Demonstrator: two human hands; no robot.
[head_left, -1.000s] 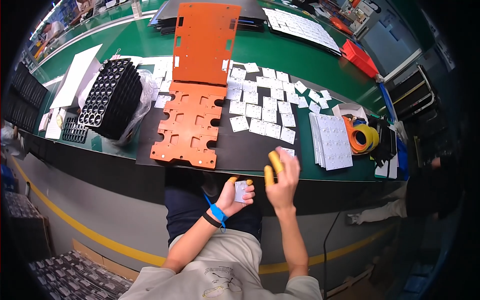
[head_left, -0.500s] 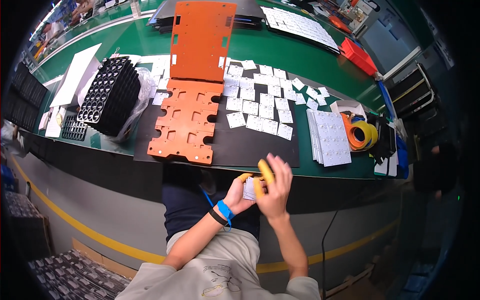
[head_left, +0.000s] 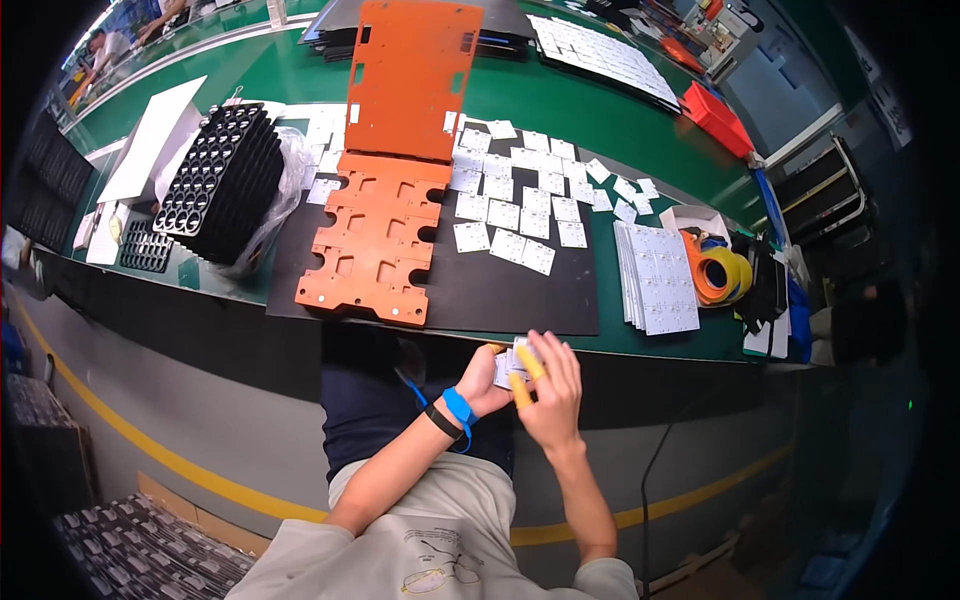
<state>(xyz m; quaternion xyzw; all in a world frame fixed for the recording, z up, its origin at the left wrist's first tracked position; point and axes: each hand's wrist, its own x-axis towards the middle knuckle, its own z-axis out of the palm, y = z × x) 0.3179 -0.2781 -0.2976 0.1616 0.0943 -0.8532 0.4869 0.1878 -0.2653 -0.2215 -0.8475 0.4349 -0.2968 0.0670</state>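
Left hand [head_left: 483, 392]: fingers closed around a few small white boards [head_left: 503, 372]. Right hand [head_left: 557, 400]: fingers bent over the same boards, thumb and forefinger in yellow finger covers [head_left: 532, 364]; can't tell if it actually pinches one. Both hands are just off the near edge of the table [head_left: 608, 322], in front of the orange holder [head_left: 365, 240] and to its right.

Held boards look thin, flat, stiff; probably very light. Faces look smooth, so they'd likely slide on each other and fan out if squeezed unevenly. Edges might chip or bend if dropped or forced; faces carry small marks, maybe parts, so best hold by opposite edges, covered fingertips on the rim, no pressing mid-face.

Further out: loose white boards [head_left: 503, 215] lie right of the orange holder, on the black mat [head_left: 500, 292]. Flat ones need an edge lifted first. White sheet stack [head_left: 662, 280] farther right of the holder; black trays [head_left: 222, 185] to its left.
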